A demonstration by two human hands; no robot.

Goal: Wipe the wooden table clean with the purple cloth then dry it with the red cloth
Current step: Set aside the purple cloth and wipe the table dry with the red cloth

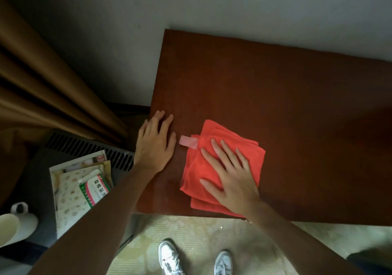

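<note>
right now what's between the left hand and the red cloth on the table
In the head view, bare wooden table separates the left hand from the red cloth, except the cloth's pink tag pointing toward it.

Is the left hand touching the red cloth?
Apart. The head view shows bare wooden table between the left hand and the red cloth.
</note>
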